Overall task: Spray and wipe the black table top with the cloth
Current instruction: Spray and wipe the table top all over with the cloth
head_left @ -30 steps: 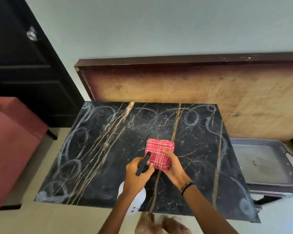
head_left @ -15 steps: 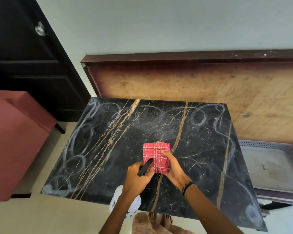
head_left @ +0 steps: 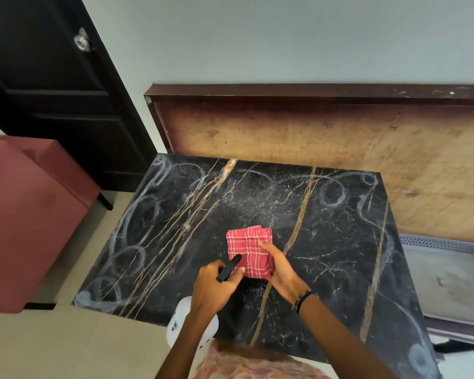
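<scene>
The black marble table top [head_left: 326,242] has gold veins and white chalky swirls along its left, back and right edges. A folded red checked cloth [head_left: 248,250] is held near the table's front middle by my right hand [head_left: 281,269], fingers curled round its right side. My left hand [head_left: 214,287] grips a spray bottle: its black nozzle [head_left: 228,268] points at the cloth, and its white body [head_left: 181,326] hangs below my wrist at the table's front edge.
A red upholstered seat [head_left: 25,214] stands to the left, a black door [head_left: 44,91] behind it. A large wooden board [head_left: 312,127] leans on the wall behind the table. A grey plastic tray [head_left: 446,277] sits to the right.
Mostly the camera has shifted, so the table sits further right in view. Both hands keep their grips, the nozzle still aimed at the cloth.
</scene>
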Motion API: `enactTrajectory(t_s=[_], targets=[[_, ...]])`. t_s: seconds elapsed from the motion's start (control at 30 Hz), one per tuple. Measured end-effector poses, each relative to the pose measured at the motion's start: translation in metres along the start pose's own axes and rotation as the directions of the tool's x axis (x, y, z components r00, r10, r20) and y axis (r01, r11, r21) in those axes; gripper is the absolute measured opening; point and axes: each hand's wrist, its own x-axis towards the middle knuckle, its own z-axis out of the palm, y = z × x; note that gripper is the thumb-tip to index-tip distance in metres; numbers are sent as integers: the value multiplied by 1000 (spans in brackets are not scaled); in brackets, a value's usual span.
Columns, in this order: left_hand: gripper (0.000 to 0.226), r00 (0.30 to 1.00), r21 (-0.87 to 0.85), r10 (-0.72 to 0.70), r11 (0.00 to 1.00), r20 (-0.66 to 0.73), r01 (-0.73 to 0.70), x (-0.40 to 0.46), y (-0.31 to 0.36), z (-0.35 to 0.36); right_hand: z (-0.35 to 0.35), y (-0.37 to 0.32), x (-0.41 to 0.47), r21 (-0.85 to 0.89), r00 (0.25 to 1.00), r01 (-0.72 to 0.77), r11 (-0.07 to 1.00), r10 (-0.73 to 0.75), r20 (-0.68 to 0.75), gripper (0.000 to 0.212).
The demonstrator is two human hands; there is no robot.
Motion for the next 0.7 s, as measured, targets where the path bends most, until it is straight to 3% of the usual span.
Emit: enactTrajectory(t_s=[0.23,0.43,0.7], targets=[[37,1000,58,-11,998,23,10,10,-21,-32,23,5,15,34,1000,12,999,-12,-17,33],[29,966,102,162,978,202,-185,16,-33,-61,71,21,28,72,1000,7,997,-5,-22,34],[31,986,91,136,985,93,-144,39,-61,-115,132,48,47,93,1000,7,996,-4,-28,38]])
